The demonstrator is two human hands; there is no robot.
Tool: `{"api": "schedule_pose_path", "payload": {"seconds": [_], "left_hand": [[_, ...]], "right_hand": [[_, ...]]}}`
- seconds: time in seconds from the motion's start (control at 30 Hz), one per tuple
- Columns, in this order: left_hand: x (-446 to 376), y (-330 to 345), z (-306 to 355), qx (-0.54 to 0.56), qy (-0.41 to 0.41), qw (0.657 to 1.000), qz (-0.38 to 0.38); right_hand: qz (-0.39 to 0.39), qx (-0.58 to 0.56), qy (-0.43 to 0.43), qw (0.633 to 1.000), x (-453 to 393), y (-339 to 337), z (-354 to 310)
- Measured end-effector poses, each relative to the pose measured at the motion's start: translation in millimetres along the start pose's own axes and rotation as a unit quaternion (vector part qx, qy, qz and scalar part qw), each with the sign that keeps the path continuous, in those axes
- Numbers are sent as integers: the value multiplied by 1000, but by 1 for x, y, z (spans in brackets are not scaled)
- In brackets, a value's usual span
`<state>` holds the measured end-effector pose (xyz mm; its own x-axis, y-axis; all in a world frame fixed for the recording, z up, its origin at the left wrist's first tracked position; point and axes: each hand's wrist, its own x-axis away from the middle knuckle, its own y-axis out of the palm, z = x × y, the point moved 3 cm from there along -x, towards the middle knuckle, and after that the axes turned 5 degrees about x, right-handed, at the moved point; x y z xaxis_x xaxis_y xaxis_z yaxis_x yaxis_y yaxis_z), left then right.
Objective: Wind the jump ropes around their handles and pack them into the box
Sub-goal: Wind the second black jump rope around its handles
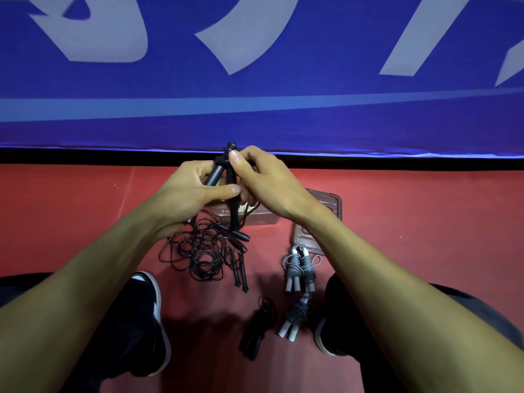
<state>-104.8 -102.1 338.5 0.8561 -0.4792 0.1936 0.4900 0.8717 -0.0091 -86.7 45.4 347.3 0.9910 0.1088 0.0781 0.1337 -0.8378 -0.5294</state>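
Observation:
My left hand (185, 191) grips the black handles (215, 174) of a jump rope held up above the red floor. My right hand (263, 177) pinches the same handles near their top end. The rope hangs down into a loose black tangle (198, 251) on the floor, with other black handles (239, 268) beside it. Two grey ropes lie wound: one bundle (300, 268) near the box, another (295, 319) closer to me. A wound black rope (258, 330) lies between my feet. The clear brownish box (334, 202) sits behind my hands, mostly hidden.
My two black-and-white shoes (150, 321) (326, 336) flank the ropes. A brownish lid (306, 239) lies beside the box. A blue banner (255, 80) with white lettering stands along the far edge of the red floor.

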Motion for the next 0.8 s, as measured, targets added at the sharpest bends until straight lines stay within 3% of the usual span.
{"api": "schedule_pose_path", "payload": {"seconds": [0.13,0.4,0.63,0.8], "left_hand": [[-1,4,-2,-10,-24,999,-41],[-3,9,-5,61,-84,994,-17],[-6,-2,-4,-26,-5,999,20],[-5,-4,-4,-30,23,999,17]], "right_hand": [[23,57,0,998,0,-3,0],[47,102,-20,994,-1,-3,-1],[69,107,-12,992,-2,-5,0],[76,114,-31,990,-1,-8,-1]]}}
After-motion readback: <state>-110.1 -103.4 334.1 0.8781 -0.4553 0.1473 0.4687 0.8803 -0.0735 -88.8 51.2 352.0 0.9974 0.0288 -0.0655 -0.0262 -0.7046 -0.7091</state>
